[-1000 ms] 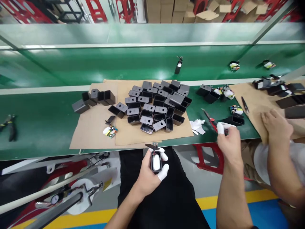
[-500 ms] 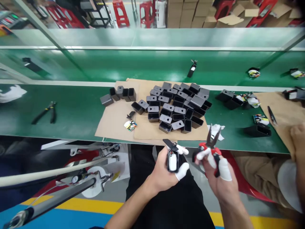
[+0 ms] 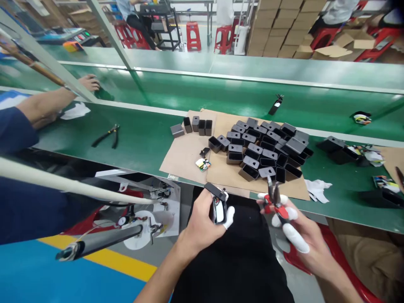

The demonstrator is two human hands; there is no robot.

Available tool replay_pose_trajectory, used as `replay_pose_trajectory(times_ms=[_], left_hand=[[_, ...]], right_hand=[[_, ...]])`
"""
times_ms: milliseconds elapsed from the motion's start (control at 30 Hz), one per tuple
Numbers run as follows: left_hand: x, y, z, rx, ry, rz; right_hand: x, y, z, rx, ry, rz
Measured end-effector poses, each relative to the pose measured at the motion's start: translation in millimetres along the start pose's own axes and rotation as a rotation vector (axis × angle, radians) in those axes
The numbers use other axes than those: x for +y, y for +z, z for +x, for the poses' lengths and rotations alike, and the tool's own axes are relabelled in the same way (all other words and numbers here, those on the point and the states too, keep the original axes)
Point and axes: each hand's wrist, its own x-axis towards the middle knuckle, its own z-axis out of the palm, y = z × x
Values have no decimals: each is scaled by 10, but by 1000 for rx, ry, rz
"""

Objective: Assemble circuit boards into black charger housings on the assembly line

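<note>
My left hand [image 3: 205, 221] is wrapped round a small black plastic housing [image 3: 220, 210], whose open end shows a white part inside. A black end cap [image 3: 216, 191] sits tilted at the top of that housing, near my fingertips. In my right hand [image 3: 299, 231] are red-handled pliers [image 3: 275, 202], jaws pointing up and away from me. White finger covers are on several fingers of both hands. Beyond my hands, many black housings [image 3: 251, 162] stand or lie on brown cardboard [image 3: 179, 158]. A small circuit board [image 3: 203, 164] lies by a loose black piece [image 3: 204, 152] on that cardboard.
Black-handled pliers [image 3: 107, 135] lie on the green bench [image 3: 142, 139] at left. Another person's hand [image 3: 90, 83] reaches over the bench at far left. A white cloth [image 3: 317, 190] lies right of the cardboard. Below the bench at left is a grey cylinder [image 3: 107, 242].
My view has swung left, so the bench appears farther right and a person's arm shows at left. The right-hand pliers' jaws are closer together. My left hand still holds the housing.
</note>
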Motion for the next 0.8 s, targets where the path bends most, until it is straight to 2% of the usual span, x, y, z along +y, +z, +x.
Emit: replay_pose_trajectory(times_ms=[133,233,433,800], left_hand=[[-26,-272,103,51,146,188],[-2,-373,154,80,216,302],[92,-410,192,56,335,498],[133,-351,121,-6,324,518]], right_hand=[[-440,-255,61,-244,-113,-432],[-677,-250,104,-332,-156,-590],[-799,-81,191,-332,-258,-617],[-796,-43,205,-297,-273,-613]])
